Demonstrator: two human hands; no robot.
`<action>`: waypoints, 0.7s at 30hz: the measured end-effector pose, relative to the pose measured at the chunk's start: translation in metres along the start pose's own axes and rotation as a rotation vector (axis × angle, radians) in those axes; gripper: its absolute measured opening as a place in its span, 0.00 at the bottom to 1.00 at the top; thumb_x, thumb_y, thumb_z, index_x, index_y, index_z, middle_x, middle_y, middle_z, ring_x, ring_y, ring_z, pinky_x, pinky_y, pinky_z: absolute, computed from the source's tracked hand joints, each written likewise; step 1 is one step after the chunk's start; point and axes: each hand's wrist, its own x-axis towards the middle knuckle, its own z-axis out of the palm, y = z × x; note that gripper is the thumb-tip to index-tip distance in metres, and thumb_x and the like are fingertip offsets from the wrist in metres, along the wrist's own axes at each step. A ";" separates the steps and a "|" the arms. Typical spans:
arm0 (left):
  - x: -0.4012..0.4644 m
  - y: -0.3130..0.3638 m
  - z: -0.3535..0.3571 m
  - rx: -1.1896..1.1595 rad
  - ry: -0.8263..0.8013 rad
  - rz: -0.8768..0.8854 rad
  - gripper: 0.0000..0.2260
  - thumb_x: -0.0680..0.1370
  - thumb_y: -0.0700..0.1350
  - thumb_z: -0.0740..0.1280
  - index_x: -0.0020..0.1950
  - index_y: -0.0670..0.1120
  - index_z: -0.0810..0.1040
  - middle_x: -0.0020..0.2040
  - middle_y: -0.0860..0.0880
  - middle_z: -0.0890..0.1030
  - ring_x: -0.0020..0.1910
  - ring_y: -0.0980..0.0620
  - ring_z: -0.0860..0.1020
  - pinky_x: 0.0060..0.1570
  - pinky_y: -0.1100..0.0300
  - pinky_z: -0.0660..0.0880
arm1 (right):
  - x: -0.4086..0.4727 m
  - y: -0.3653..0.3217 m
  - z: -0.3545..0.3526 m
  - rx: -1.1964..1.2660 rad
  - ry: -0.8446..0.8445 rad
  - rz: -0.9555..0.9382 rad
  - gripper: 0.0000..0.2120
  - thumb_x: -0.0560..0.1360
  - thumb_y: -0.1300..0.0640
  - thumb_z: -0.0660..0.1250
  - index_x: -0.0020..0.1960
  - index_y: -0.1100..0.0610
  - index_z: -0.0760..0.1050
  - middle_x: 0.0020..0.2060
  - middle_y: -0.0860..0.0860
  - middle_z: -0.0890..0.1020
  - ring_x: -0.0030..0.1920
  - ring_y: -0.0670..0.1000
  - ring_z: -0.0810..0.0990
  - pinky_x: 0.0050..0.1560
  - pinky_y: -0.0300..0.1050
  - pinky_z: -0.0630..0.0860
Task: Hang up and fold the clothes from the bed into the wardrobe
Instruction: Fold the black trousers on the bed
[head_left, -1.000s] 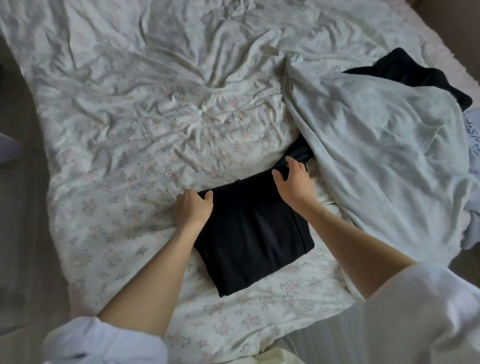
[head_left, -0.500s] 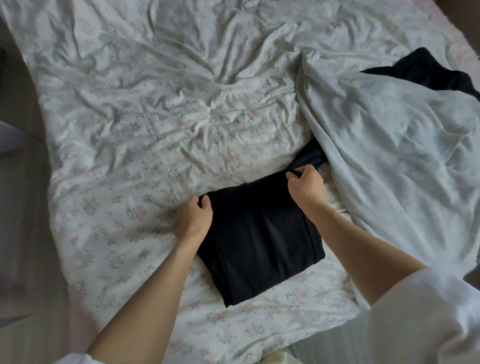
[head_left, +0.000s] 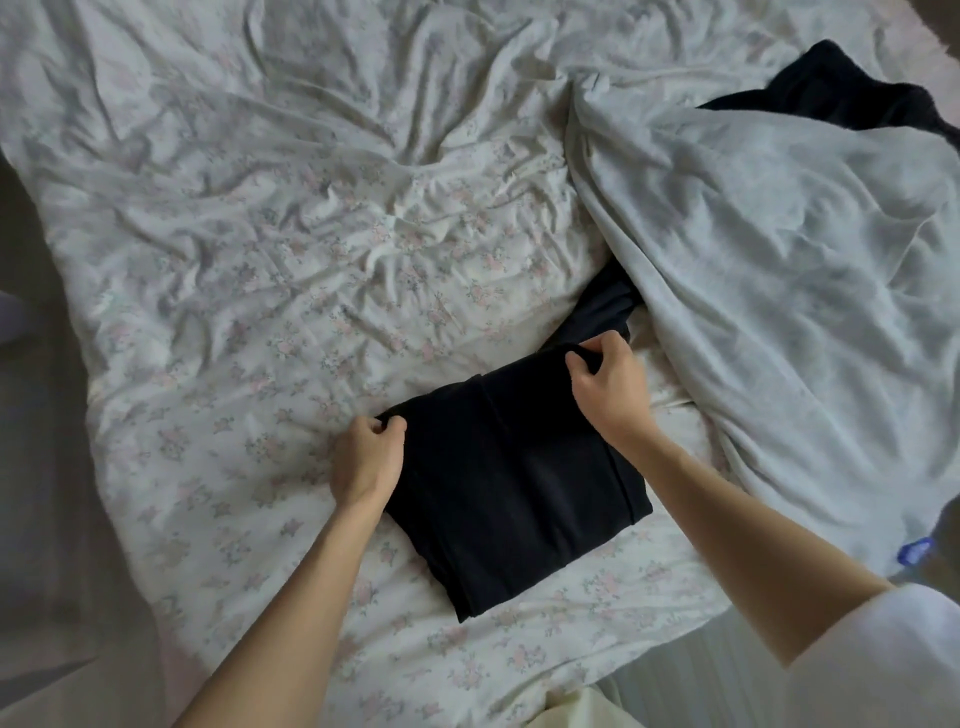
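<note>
- Folding looks like the step in hand: the black garment (head_left: 514, 488) lies part-folded on the flowered sheet (head_left: 270, 291) near the bed's close edge, and its far end runs off under the pale grey garment (head_left: 769, 291).
- Left hand (head_left: 368, 460) pinches the far-left corner of the black fabric, fingers curled round the edge; right hand (head_left: 608, 387) pinches the far-right corner the same way.
- To do it well, the person should probably lift both corners evenly and bring them toward the near edge so the sides stay lined up, then flatten the fold.
- What stands in the way, probably: that trailing end is tucked beneath the grey garment, so it may drag or bunch up. Freeing it first seems smart.
- Further out, another dark piece (head_left: 836, 88) pokes out behind the grey one at the far right, so there's more still to sort.
- No wardrobe in view.
</note>
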 end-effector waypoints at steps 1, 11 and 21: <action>0.003 0.002 -0.004 0.102 -0.016 0.033 0.13 0.75 0.49 0.62 0.53 0.40 0.73 0.38 0.51 0.72 0.34 0.50 0.72 0.37 0.57 0.69 | 0.002 -0.002 -0.001 -0.124 -0.031 -0.034 0.06 0.76 0.55 0.62 0.50 0.57 0.71 0.49 0.49 0.75 0.49 0.52 0.75 0.50 0.49 0.73; 0.020 0.043 -0.006 0.811 -0.133 0.253 0.12 0.75 0.40 0.63 0.32 0.45 0.67 0.34 0.47 0.75 0.34 0.49 0.72 0.41 0.57 0.70 | 0.028 -0.037 -0.003 -0.915 -0.255 -0.391 0.07 0.73 0.62 0.58 0.37 0.59 0.66 0.37 0.52 0.74 0.40 0.53 0.73 0.43 0.46 0.63; 0.018 0.026 -0.020 0.123 -0.095 0.082 0.07 0.73 0.42 0.66 0.50 0.45 0.72 0.39 0.53 0.71 0.34 0.57 0.70 0.29 0.63 0.66 | 0.017 -0.020 -0.014 -0.325 -0.063 -0.047 0.08 0.71 0.64 0.57 0.48 0.62 0.73 0.45 0.53 0.75 0.43 0.51 0.70 0.41 0.44 0.66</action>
